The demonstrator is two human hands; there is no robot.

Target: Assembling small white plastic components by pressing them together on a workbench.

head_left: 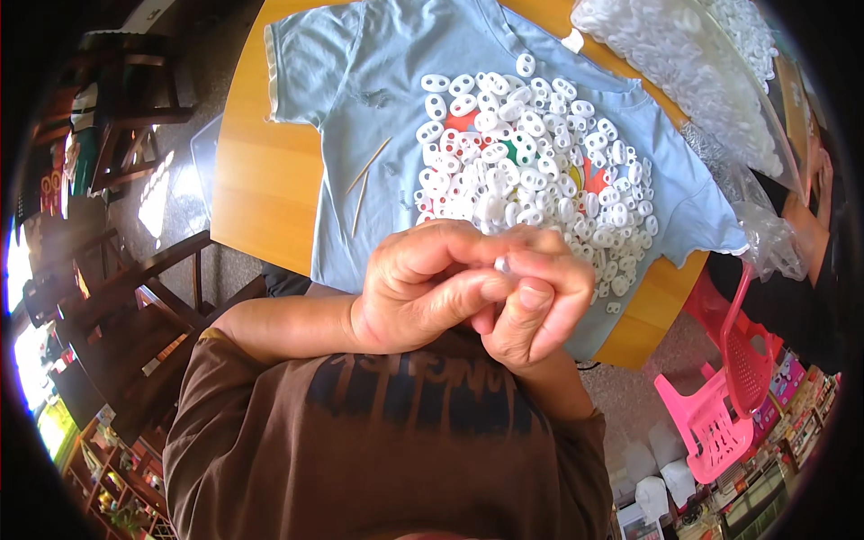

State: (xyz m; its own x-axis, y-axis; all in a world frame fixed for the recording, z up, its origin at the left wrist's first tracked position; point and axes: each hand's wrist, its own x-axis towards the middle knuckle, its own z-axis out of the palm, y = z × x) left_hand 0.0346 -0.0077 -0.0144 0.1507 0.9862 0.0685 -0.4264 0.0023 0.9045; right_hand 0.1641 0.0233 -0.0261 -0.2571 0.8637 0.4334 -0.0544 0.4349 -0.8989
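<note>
Fingers (531,301) of both hands pinching 1 small white piece (500,264), clear bag (684,63) of white pieces top right

Round wooden table (261,171), dark wooden chairs (126,315) left, pink plastic chair (720,405) right, sunlit floor (171,193)

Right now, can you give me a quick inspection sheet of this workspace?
Surface: round wooden table, mostly covered by a light blue T-shirt.
Job's things: heap of small white oval pieces on the shirt; one small white piece pinched between both hands.
Clutter: two thin wooden sticks on the shirt; clear bag of white pieces at the table's far right.
Fingers: left hand and right hand pressed together on the piece.
Cables: nothing seen.
Surroundings: pink plastic chair, dark wooden chairs, another person's arm at right.
</note>
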